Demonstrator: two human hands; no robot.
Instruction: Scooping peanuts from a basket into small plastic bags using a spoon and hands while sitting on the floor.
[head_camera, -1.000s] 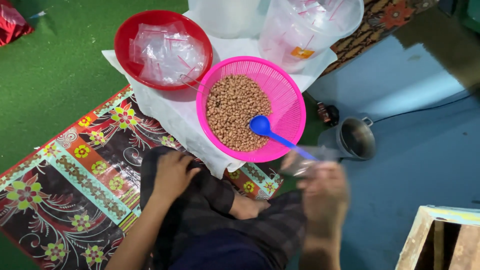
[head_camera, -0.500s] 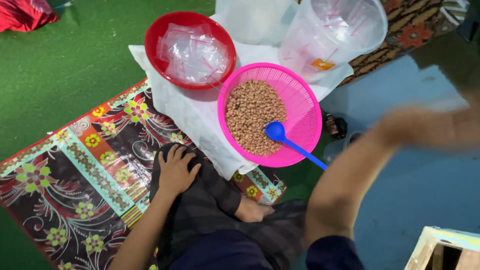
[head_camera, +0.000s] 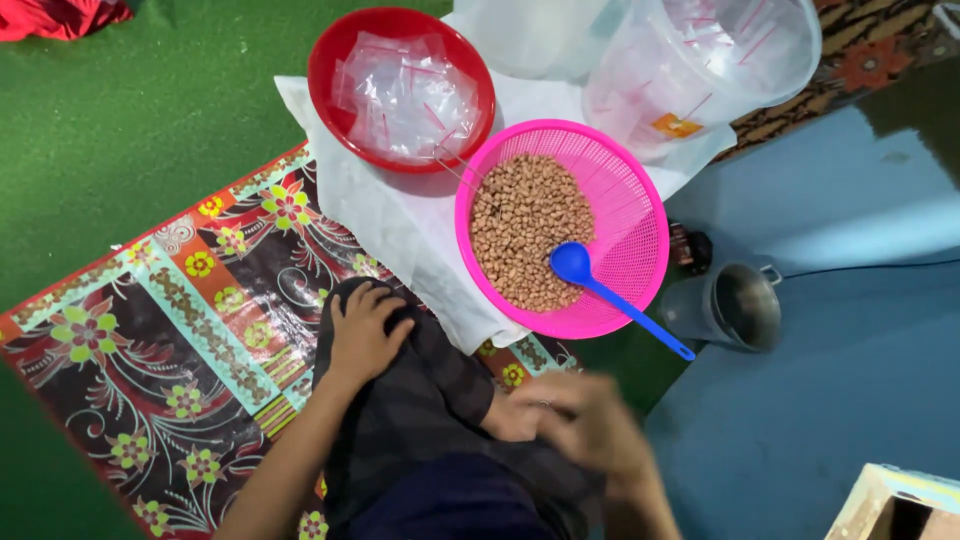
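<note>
The right hand (head_camera: 585, 425) has swung back from the side to the lap, blurred, grip unclear. The left hand (head_camera: 365, 330) rests open on the knee (head_camera: 420, 390), near the pink basket (head_camera: 640, 230) of peanuts (head_camera: 520, 230).

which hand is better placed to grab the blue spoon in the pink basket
Probably the right hand: it hovers empty just below the blue spoon handle. The left hand rests flat on the knee, farther off.
</note>
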